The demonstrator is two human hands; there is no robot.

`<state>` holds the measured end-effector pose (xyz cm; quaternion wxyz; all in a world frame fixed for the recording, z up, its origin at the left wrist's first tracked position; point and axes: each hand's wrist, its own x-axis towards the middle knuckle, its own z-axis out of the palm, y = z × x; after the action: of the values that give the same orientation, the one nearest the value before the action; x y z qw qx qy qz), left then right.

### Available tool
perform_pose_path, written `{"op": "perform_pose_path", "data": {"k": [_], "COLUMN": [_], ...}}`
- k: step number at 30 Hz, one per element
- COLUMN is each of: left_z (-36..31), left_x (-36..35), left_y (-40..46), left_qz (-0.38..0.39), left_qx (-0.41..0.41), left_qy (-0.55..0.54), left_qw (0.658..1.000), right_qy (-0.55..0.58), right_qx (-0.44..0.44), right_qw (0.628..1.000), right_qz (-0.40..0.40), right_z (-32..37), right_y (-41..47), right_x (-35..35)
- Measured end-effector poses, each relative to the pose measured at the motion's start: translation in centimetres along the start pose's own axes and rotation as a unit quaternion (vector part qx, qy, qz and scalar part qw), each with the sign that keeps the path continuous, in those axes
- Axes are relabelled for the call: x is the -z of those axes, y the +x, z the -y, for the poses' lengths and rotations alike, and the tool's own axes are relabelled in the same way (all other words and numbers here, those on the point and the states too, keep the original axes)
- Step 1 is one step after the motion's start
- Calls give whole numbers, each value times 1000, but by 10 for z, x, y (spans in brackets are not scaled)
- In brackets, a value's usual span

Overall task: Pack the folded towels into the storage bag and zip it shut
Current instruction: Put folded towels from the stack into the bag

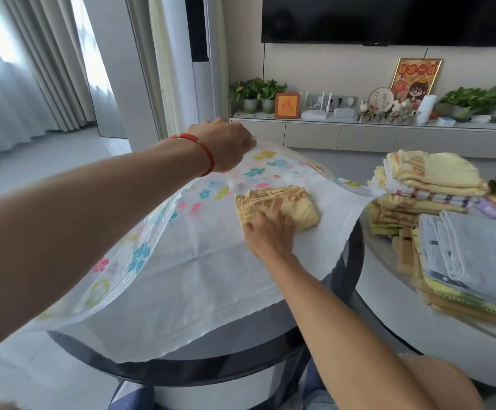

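Lifting the upper layer of the storage bag (pixel 164 232), the left hand (pixel 226 145) pinches the flower-printed transparent sheet at its far edge, fingers curled round the plastic, so that the bag mouth gapes toward the right. A red cord bracelet (pixel 204 152) circles the left wrist. The right hand (pixel 269 230) lies inside the opening, fingers straight and pressed flat on a folded yellow-tan towel (pixel 282 204), which rests on the white lower layer of the bag. The bag itself spreads across a round dark glass worktop (pixel 211 366), its near edge hanging close to the rim.

Just to the right stands a second, pale round worktop (pixel 388 321) carrying the remaining folded towels in two piles. The far stack of towels (pixel 430 179) is topped by a pale yellow one with a plaid piece beneath; the near stack of towels (pixel 471 261) is topped by a light blue-grey one, over what appear to be yellow-green layers, though blur at the frame edge makes their pattern uncertain.

Behind, a low media cabinet (pixel 359 134) holds potted plants (pixel 255 93), a framed picture (pixel 417 76) and a router, below a wall-mounted television (pixel 388 19). Curtains (pixel 19 69) hang at left.
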<state>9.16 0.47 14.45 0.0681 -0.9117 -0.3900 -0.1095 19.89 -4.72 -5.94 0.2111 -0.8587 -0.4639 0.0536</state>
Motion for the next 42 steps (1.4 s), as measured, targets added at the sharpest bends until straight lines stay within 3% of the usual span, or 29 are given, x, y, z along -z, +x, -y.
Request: {"op": "perform_pose_path", "data": {"k": [2, 7, 14, 17, 22, 27, 31, 34, 36, 38, 42], "left_z": [2, 6, 6, 3, -19, -38, -42, -46, -49, -52, -53], "left_x": [-2, -9, -9, -13, -20, -33, -45, -50, -50, -50, -51], "left_y": [-2, -7, -11, -12, -15, -20, -21, -21, -22, -21, -17], "left_qz": [-9, -32, -36, -32, -41, -63, -67, -56, -51, -49, -42], "left_qx": [-9, -22, -27, -25, -21, -40, -70, -60, -52, -46, -41], "left_qy": [2, 14, 22, 27, 46, 61, 76, 69, 71, 67, 68], "left_qw": [1000, 999, 999, 999, 998, 995, 992, 994, 995, 995, 996], "right_qy": [-40, -81, -142, -159, -211, -149, -116, -164, -171, -118, 8], "right_qx": [-9, 32, -3, 47, 209, 242, 189, 11, -172, -300, -358], "right_qw": [998, 993, 984, 982, 953, 958, 971, 969, 957, 942, 928], "right_qz": [46, 76, 104, 91, 59, 33, -90, -185, -160, -93, -105], "right_z": [-9, -35, -45, -34, -37, -91, -175, -244, -278, -297, -319], "right_y": [23, 73, 88, 76, 23, -47, -84, -87, -83, -82, -78], "right_x": [0, 7, 12, 23, 57, 110, 158, 194, 211, 219, 217]}}
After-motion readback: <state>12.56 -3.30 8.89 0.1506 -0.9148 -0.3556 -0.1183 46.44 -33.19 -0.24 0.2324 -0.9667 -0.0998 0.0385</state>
